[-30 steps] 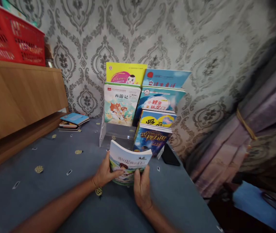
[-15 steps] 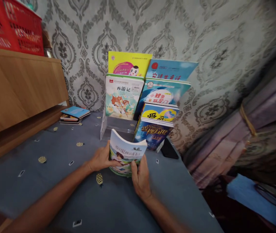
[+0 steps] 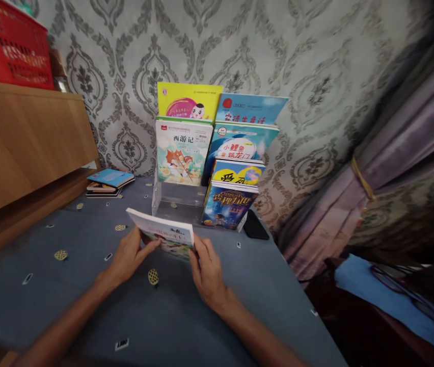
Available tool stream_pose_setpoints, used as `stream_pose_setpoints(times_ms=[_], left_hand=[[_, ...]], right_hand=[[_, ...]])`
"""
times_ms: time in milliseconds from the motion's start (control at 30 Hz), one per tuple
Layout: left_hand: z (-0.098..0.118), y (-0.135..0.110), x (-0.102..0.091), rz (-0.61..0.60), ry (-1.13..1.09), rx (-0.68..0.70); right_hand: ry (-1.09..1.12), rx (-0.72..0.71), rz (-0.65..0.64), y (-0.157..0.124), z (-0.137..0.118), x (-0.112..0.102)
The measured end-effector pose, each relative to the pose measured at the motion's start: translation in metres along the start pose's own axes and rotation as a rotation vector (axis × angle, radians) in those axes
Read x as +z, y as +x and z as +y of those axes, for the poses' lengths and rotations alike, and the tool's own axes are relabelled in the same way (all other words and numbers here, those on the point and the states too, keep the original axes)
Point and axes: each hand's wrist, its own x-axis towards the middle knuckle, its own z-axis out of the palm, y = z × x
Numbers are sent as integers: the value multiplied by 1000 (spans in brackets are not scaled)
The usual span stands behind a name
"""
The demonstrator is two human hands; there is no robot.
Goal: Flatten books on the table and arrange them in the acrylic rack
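A thin paperback book (image 3: 169, 235) with a pale, illustrated cover is held between my two hands above the table, its top edge tilted toward the stand. My left hand (image 3: 127, 255) grips its left side, thumb across the cover. At its right side, my right hand (image 3: 209, 270) has closed on the edge. Just beyond is a clear acrylic book stand (image 3: 179, 194) in tiers. On its left stand a white book (image 3: 184, 153) and a yellow book (image 3: 190, 97). The right side carries a light-blue book (image 3: 255, 106), a teal book (image 3: 245, 140), a yellow-and-blue book (image 3: 236, 173) and a dark-blue book (image 3: 228, 206).
A small pile of books (image 3: 110, 178) lies at the back left, beside a wooden cabinet (image 3: 29, 137) bearing a red plastic basket (image 3: 18, 48). A black phone (image 3: 255, 225) is right of the stand. A tied curtain (image 3: 324, 204) hangs beyond the table's right edge.
The book has moved left and tilted back, and its cover now looks flatter and less curved. Both hands moved with it. The view has shifted slightly to the right.
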Motion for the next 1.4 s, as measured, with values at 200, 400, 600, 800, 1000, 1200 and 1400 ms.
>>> stream_pose_setpoints(times_ms=[200, 400, 600, 800, 1000, 1200, 1400], left_hand=[[-8, -2, 5, 63, 28, 24], [-12, 6, 6, 79, 103, 125], [6, 87, -12, 314, 195, 279], [17, 147, -20, 462, 192, 413], [8, 147, -15, 388, 233, 389], [7, 145, -15, 345, 244, 351], [5, 146, -19, 298, 262, 326]], right_hand=[[40, 26, -29, -2, 5, 5], [39, 86, 3, 4, 16, 11], [67, -12, 149, 81, 36, 18], [76, -42, 250, 140, 48, 18], [68, 44, 157, 130, 53, 20], [58, 19, 157, 127, 60, 24], [48, 21, 135, 128, 63, 26]])
